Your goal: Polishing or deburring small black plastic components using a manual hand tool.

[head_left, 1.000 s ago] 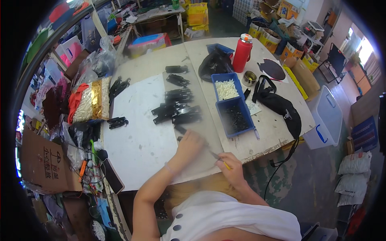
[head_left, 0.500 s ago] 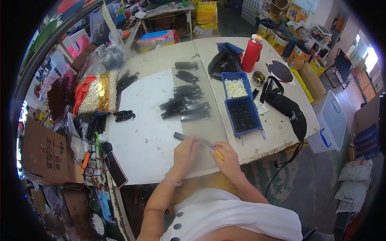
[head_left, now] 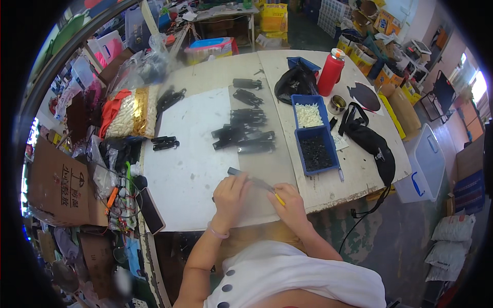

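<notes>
Close to the table's front edge, my left hand [head_left: 229, 197] is closed on a flat dark strip [head_left: 234, 171], whose grey end sticks out beyond the fingers. A slim yellow-handled tool [head_left: 279, 199] sits in the closed fingers of my right hand [head_left: 291, 205]. Between the hands, the strip and the tool's tip come together; blur hides whether they touch. Beyond my hands lie several stacks of similar black strips [head_left: 247, 117]. Two more small bundles, one black bundle [head_left: 165, 143] and another bundle [head_left: 170, 98], rest toward the left.
Right of the stacks stand a blue bin of white pieces [head_left: 308, 115] and a blue bin of black pieces [head_left: 316, 153]. Behind are a black plastic bag [head_left: 292, 84] and a red bottle [head_left: 330, 72]. A black pouch [head_left: 371, 141] lies right; a phone [head_left: 152, 211] sits at the left edge.
The whole view has shifted slightly, so the table's things appear further right. My left hand has moved a little left; both hands keep hold of the same things.
</notes>
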